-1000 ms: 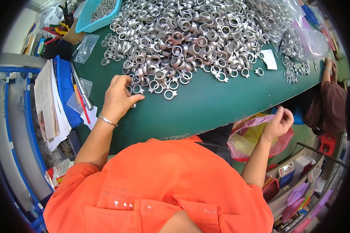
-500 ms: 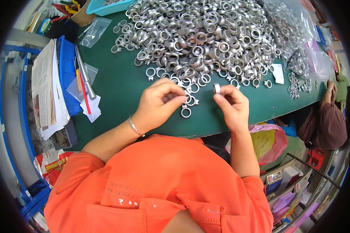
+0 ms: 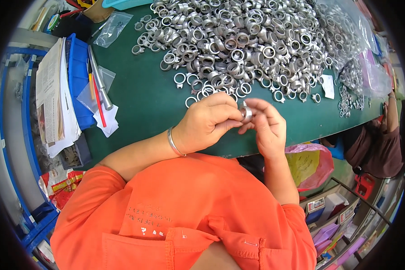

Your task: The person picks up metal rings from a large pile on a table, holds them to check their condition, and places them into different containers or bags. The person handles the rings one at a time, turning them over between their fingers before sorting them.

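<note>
The metal ring [image 3: 246,113], with its small stub pointing to about twelve o'clock, is up over the green counter [image 3: 155,110], held between the two hands. It lies at three o'clock from the left grip [image 3: 206,120] and about ten o'clock from the right grip [image 3: 270,128], and neither hand is clearly nearer. A ring this round has no long axis to speak of (its bore seems to face nine o'clock, though it is small from here). The left thumb and forefinger pinch it, and the right fingers close on its other side; which of them presses harder I can't tell.

Counting: two hands, one ring between them, one silver bracelet [image 3: 173,142] on the left wrist. The pile of rings [image 3: 252,58] at twelve o'clock is far too many to number. I make out one white paper slip [image 3: 328,87] towards two o'clock, one blue tray [image 3: 79,81] towards ten, one pink-rimmed bag [image 3: 317,173] around four, and one co-worker [image 3: 378,148] near three.
</note>
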`<state>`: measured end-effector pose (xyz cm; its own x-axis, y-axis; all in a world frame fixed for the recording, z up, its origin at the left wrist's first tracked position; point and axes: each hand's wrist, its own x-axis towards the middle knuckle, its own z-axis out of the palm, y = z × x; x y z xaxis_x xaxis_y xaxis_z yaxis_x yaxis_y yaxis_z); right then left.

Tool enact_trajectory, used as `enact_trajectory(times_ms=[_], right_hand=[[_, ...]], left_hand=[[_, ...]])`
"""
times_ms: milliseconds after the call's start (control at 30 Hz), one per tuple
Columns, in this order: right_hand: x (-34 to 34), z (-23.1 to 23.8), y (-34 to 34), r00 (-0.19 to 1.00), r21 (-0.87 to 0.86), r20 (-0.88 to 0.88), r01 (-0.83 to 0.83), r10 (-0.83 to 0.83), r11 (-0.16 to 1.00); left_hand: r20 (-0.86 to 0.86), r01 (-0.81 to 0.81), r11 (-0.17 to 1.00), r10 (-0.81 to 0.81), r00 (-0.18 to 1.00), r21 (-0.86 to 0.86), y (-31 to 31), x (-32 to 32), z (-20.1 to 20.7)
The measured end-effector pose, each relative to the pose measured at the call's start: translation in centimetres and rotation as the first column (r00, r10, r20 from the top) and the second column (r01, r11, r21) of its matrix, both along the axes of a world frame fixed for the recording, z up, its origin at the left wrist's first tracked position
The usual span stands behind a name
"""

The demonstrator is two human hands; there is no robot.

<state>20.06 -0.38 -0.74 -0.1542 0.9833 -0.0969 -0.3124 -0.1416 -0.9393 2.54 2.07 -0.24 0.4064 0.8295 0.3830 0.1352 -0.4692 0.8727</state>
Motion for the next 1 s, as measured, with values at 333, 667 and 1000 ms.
enact_trajectory(times_ms=[333,667,1000], right_hand=[[-0.5,-0.3,-0.2,0.998,0.195,-0.061,0.019,-0.007,0.981],[-2.0,1.3,0.2,0.782,0.736,0.531,-0.237,-0.325,0.634],[-0.9,-1.5,5.8,0.507,0.487,0.768,-0.068,-0.39,0.871]], left_hand=[[0.051,0.01,0.993,-0.004,0.999,-0.117,-0.1,-0.2,0.0],[0.449,0.321,0.42,0.253,0.857,-0.849,0.2,-0.7,0.2],[0.486,0.37,0.357,0.328,0.81,-0.858,0.1,-1.9,0.3]])
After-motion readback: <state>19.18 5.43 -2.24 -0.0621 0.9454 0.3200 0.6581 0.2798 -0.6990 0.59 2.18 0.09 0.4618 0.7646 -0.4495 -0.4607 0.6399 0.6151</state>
